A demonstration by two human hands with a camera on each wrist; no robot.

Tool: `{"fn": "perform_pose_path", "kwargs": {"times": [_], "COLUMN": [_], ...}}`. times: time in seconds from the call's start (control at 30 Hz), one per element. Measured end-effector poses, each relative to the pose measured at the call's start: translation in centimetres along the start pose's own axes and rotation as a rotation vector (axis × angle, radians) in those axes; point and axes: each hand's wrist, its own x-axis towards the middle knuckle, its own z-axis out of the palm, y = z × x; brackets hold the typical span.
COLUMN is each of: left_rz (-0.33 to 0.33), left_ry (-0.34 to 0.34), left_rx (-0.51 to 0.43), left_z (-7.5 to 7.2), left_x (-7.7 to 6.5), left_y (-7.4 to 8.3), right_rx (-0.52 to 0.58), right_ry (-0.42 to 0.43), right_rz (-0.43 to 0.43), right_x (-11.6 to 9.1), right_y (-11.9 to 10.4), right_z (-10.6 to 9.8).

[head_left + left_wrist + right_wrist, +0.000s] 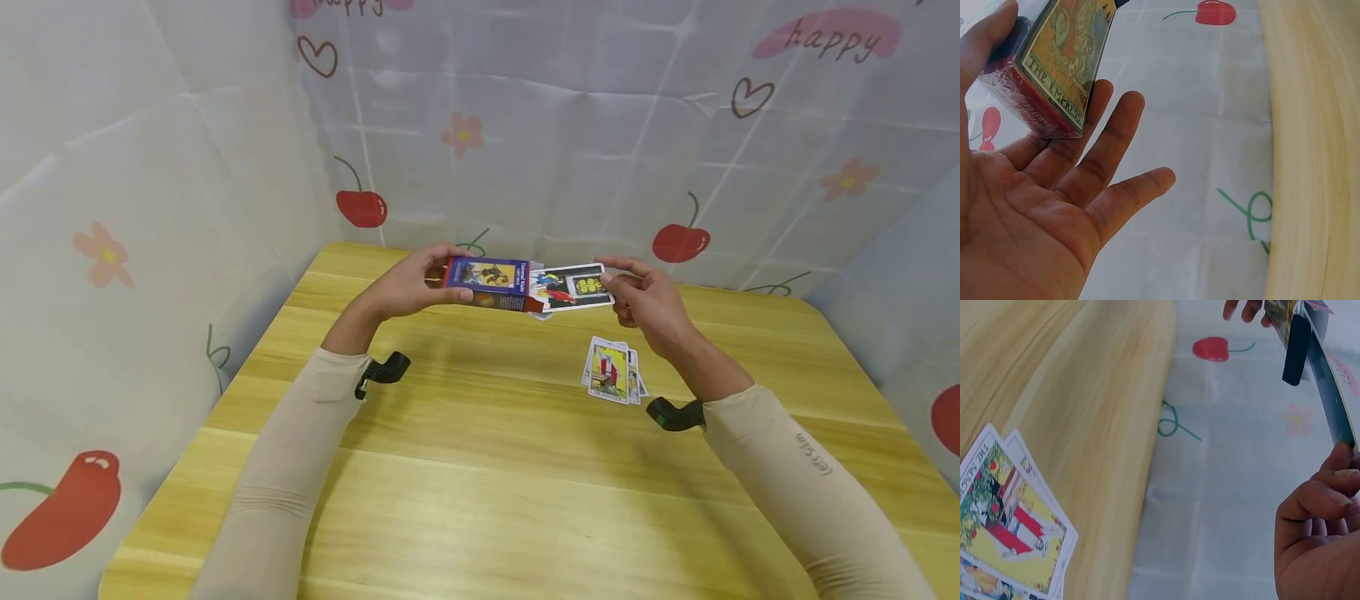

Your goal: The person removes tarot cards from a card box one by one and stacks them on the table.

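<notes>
Along the left, a pale, creased sheet (pixel 172 192) printed with cherries and flowers runs close beside the counter (pixel 465 492), a glossy, yellowish wood-grained top with rounded far corners. Over that side comes the stretchy beige left sleeve (pixel 277 467), a black bracket (pixel 388 368) jutting inward at its cuff. Beyond the cuff, raised above the wood toward the far edge, the person's left grip (pixel 397 287) is clamped on a small rectangular box (pixel 487 275), thumb along its near side. Blue surrounds a yellow picture panel on the box; close up at the left wrist, I see shiny, crinkled film over its red end. Its right end stands open, a red flap (pixel 536 306) sticking out. At that mouth is a smooth, white-bordered card (pixel 572 287); I cannot tell whether others lie under it. The right grip (pixel 648 304) pinches its outer end, thumb on top. On the near side of that grip, a pile of cards (pixel 609 372) lies flat and unevenly fanned, well inside the counter's right edge. Broad, grained wood spreads between both forearms, up to the lettered right sleeve (pixel 810 492).
</notes>
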Motion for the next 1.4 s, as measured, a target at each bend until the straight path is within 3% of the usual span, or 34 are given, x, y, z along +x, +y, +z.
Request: {"fn": "perform_pose_path", "kwargs": {"times": [0.17, 0.27, 0.7, 0.9, 1.1, 1.4], "left_rz": [-0.001, -0.003, -0.018, -0.015, -0.004, -0.01], "left_ry": [-0.004, -0.001, 0.005, -0.001, -0.005, -0.005], "left_rx": [-0.004, 0.001, 0.01, 0.008, -0.002, -0.002], "left_z": [-0.1, -0.1, -0.1, -0.1, -0.1, 0.0], "left_x": [0.0, 0.0, -0.1, 0.0, 0.1, 0.0], "left_y": [0.0, -0.1, -0.2, -0.3, -0.2, -0.2], "right_rx": [-0.05, -0.119, -0.39, -0.511, -0.587, -0.667], "right_ry": [-0.013, -0.062, -0.515, -0.654, -0.688, -0.635], "right_rz": [0.02, 0.032, 0.086, 0.15, 0.198, 0.19], "right_x": [0.3, 0.6, 3.2, 4.4, 5.5, 6.1], "right_y": [0.0, -0.1, -1.0, -0.9, 0.3, 3.5], "right_z": [-1.2, -2.0, -5.4, -5.7, -5.8, -5.3]}}
